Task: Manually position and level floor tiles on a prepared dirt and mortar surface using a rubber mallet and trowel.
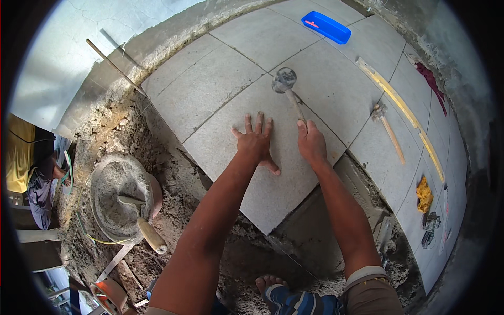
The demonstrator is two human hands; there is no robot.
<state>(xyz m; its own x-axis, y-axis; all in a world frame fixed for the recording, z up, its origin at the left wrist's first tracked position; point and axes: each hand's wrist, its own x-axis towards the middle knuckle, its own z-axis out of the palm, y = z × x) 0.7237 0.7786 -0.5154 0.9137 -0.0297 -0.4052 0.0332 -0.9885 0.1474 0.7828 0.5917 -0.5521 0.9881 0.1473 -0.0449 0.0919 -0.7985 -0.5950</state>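
Note:
My left hand (255, 142) lies flat with fingers spread on a large grey floor tile (220, 139). Just to its right, my right hand (312, 143) is closed around the wooden handle of a rubber mallet (284, 80). The mallet's dark, round head, smeared with pale mortar, is at the far side of this tile, over or near the joint with its neighbours; whether it touches the surface I cannot tell. Along its near right edge the tile borders a strip of wet mortar (310, 226). The near corner of the tile points toward my bare foot (270, 282).
A mortar bucket (149, 189) with a trowel (150, 235) stands at left on rough rubble. On the laid tiles are a blue tray (336, 32), a hammer (389, 134), a long yellow straightedge (401, 105), and a yellow cloth (424, 195). Another person (42, 173) is at far left.

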